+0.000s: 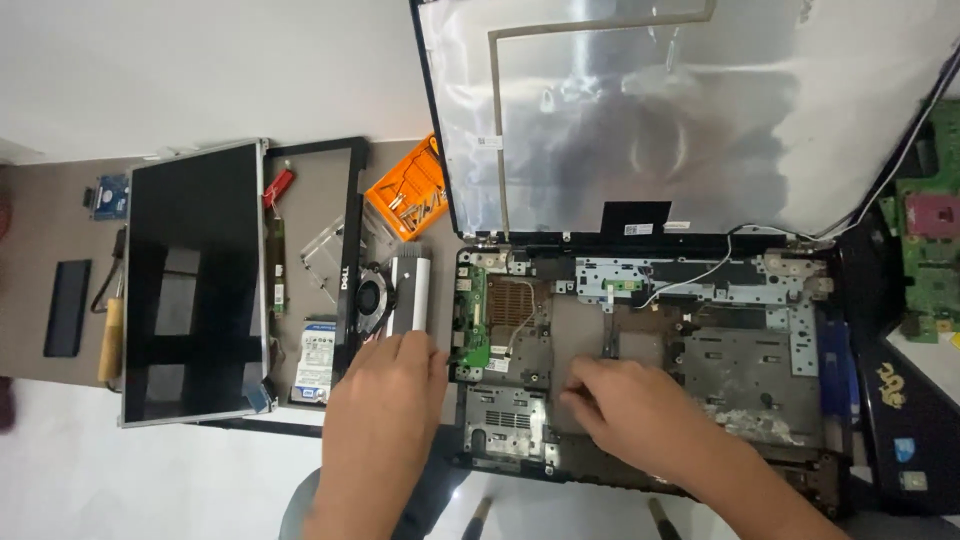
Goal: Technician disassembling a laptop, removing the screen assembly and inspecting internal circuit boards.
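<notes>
Neither hand shows a closed grip: the left hand (385,400) lies flat, fingers extended, on the left edge of the laptop base (640,360), just beside the small green board (474,318); the right hand (625,400) rests palm-down on the stripped base, fingertips curled against a grey panel, and whether they pinch anything cannot be told. One base, lying near the centre, with one lid shell (700,110) hinged open behind it, foil lining exposed. One white cable (690,275) runs across the metal bracket. Left of the base: one fan with heatsink (395,295), one hard drive (318,360), one black bezel (345,270), one detached screen panel (195,280). One orange tray (412,190) holds several screws and small metal parts, not countable. One screwdriver with wooden handle (110,335) and one dark phone (67,307) lie far left. One green mainboard (930,240) sits at the right edge.
</notes>
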